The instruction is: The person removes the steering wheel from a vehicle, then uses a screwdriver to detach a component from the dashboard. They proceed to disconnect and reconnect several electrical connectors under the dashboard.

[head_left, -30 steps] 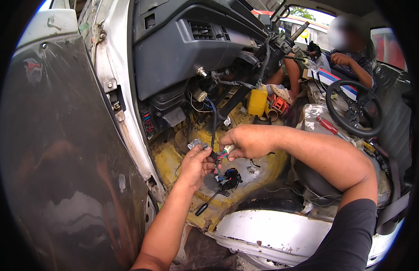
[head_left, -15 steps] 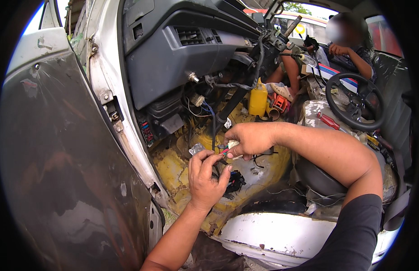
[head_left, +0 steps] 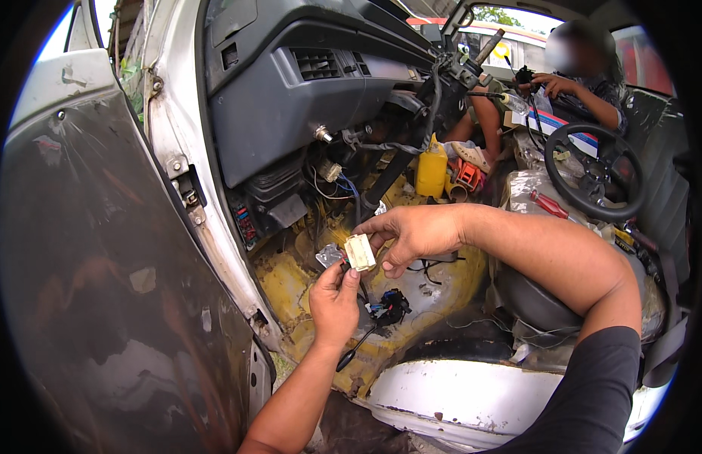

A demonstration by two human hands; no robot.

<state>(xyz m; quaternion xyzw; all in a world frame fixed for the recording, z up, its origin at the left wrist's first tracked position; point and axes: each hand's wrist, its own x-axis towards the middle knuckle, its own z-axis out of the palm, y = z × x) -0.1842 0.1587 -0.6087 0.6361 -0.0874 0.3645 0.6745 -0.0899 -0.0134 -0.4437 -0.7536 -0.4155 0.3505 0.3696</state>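
Between the thumb and fingers of my left hand (head_left: 333,309) is a cream-white wire connector (head_left: 360,253), tilted, its broad side showing. A bit of red wire shows where the fingers pinch it. Just to the connector's right is my right hand (head_left: 423,233), palm down, index finger stretched past its upper edge and thumb apart from the fingers. Whether those fingertips touch the connector is hard to make out. Below, on the worn yellow floor (head_left: 290,284), lies a black switch-like part (head_left: 396,303) with wires and a black cable (head_left: 356,350).
Under the grey dashboard (head_left: 305,98) hangs another white connector (head_left: 330,170) with blue wires. Beyond stands a yellow jug (head_left: 432,170). On the right seat lie a loose steering wheel (head_left: 595,170) and red screwdriver (head_left: 549,204). Another person (head_left: 593,91) sits at the far side. The open door (head_left: 116,287) is left.
The connector has passed from my right hand's grip into my left hand's pinch and turned its broad side up. My right fingers have spread. The black part below is more exposed.
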